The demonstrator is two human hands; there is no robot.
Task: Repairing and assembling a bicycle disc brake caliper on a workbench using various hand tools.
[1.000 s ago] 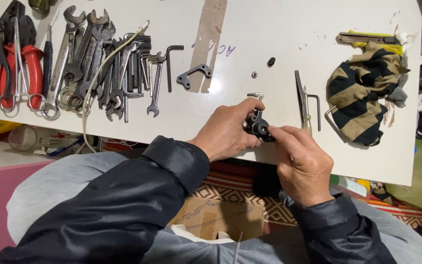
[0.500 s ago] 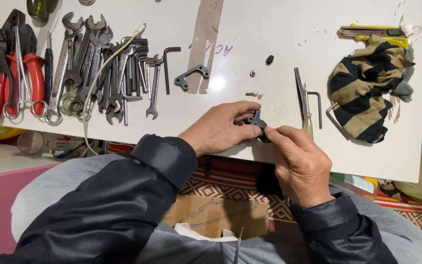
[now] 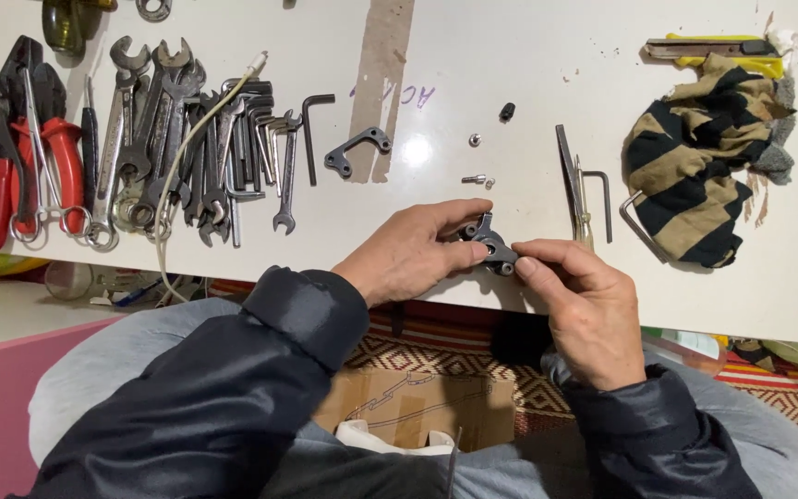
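Black metal part [image 3: 492, 248] sits pinched between our left hand [image 3: 413, 251] and right hand [image 3: 584, 310], and could slip near the tiny screw [image 3: 476, 179].

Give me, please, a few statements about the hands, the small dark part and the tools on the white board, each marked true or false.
1. Both hands hold the small dark metal part at the near edge of the white board. True: the left hand and the right hand pinch it from either side.
2. The wrenches lie right of the striped cloth. False: they lie far to its left.
3. The red-handled pliers lie at the board's left end. True.
4. The yellow utility knife is in the right hand. False: it lies at the far right, above the cloth.
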